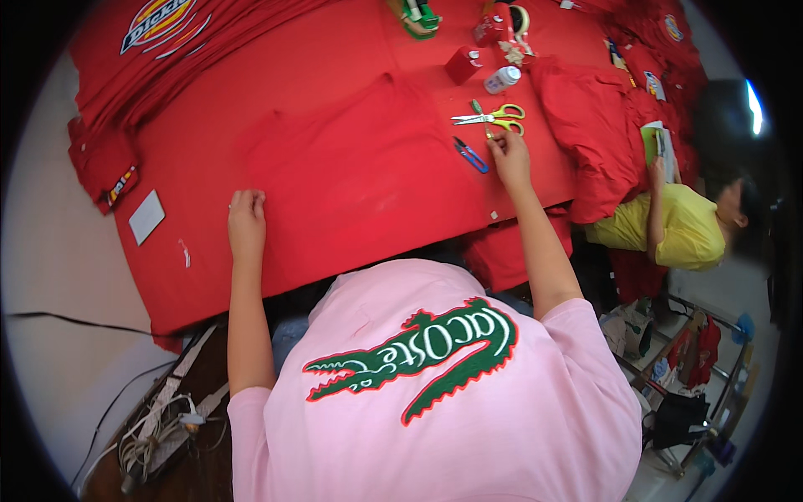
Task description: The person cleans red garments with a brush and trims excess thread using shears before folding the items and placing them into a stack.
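A red garment (360, 159) lies spread flat on the red-covered table (184, 159) in front of me. My left hand (248, 219) rests at its left edge with the fingers curled together; whether they grip the cloth is hidden. Further right, my right hand (509, 159) has its thumb and fingers pinched at a slim, small item, too small to name, beside the yellow-handled scissors (507, 119). Those scissors lie with their blades pointing left. Just left of that hand are blue thread snips (471, 156).
A white bottle (502, 80), a red box (462, 64) and a green tape dispenser (418, 20) stand at the far side. Red shirts (590, 134) are heaped right. A white card (147, 217) lies left. A person in yellow (669, 224) sits at right, holding papers.
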Demonstrator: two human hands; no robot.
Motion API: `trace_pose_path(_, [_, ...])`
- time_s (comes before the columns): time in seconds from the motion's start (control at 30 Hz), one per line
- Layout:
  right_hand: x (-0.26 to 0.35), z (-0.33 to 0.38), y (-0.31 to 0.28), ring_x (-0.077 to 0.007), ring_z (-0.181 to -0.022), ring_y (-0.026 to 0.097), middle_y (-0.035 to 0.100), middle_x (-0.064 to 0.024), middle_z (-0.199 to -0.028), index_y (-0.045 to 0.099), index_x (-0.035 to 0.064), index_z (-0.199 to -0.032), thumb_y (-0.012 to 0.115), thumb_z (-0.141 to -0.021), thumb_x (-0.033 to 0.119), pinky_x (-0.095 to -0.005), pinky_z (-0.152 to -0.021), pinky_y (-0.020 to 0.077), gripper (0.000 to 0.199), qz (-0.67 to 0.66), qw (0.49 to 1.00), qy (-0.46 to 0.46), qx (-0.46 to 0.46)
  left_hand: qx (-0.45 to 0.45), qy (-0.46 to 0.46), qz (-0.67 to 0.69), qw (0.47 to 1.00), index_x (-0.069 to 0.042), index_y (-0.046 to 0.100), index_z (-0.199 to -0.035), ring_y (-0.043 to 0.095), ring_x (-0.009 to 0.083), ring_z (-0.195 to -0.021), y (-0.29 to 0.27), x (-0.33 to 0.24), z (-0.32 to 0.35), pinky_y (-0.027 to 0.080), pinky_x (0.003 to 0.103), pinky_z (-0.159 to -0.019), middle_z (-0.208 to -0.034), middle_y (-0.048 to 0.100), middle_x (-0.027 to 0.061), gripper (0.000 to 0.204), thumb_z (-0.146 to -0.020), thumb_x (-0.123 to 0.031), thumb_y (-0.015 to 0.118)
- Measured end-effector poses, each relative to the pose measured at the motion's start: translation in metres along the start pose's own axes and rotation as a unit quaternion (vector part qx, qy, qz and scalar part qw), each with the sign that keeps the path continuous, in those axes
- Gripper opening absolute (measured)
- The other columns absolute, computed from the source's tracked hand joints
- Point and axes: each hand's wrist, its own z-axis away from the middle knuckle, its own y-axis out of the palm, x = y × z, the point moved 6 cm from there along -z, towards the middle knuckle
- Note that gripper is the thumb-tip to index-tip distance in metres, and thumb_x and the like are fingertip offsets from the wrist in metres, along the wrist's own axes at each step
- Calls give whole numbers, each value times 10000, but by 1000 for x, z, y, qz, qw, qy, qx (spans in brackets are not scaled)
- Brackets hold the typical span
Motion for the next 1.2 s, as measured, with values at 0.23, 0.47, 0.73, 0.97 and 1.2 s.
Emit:
trace_pose_path(0.23, [73, 54, -4, -362, -932, 699, 712, -177, -965, 626, 31, -1106, 601, -1043, 181, -505, -804, 528, 164, -119, 985, 119, 48, -167, -51, -60, 983, -64, 562, -1423, 372, 403, -1480, -52, 27, 51, 338, 539, -1194, -1589, 406, 202, 499, -975, -219, 719])
trace_pose_path(0.47, [199, 136, 72, -355, -983, 692, 713, -158, -945, 706, 84, -1060, 631, -1018, 334, -528, -827, 521, 265, -56, 944, -175, 275, 110, 91, -167, 976, -114, 336, -1651, 144, 348, -1626, 26, -22, 97, 101, 593, -1293, -1756, 214, 101, 850, -971, -520, 644])
trace_pose_path(0.73, [143, 66, 63, -381, -818, 721, 732, -213, -900, 751, 34, -1077, 651, -1033, 370, -452, -711, 542, 353, -27, 965, 99, 241, 110, 96, -193, 970, -132, 325, -1662, 155, 321, -1628, 28, -18, 101, 79, 592, -1294, -1757, 230, 68, 805, -995, -481, 611])
trace_pose_path(0.97, [213, 126, 96, -442, -909, 700, 724, -243, -958, 738, 44, -1048, 647, -1008, 410, -536, -771, 541, 380, -67, 919, -81, 380, 98, 105, -171, 975, -129, 332, -1659, 185, 327, -1620, 28, -16, 100, 97, 585, -1293, -1752, 244, 77, 806, -986, -461, 625])
trace_pose_path(1.2, [133, 76, 67, -300, -668, 647, 669, -221, -745, 714, -5, -991, 673, -1031, 351, -440, -642, 498, 360, -129, 968, 153, 149, 97, 105, -173, 974, -116, 358, -1646, 220, 332, -1609, 27, -17, 100, 138, 576, -1289, -1744, 264, 82, 800, -981, -479, 615])
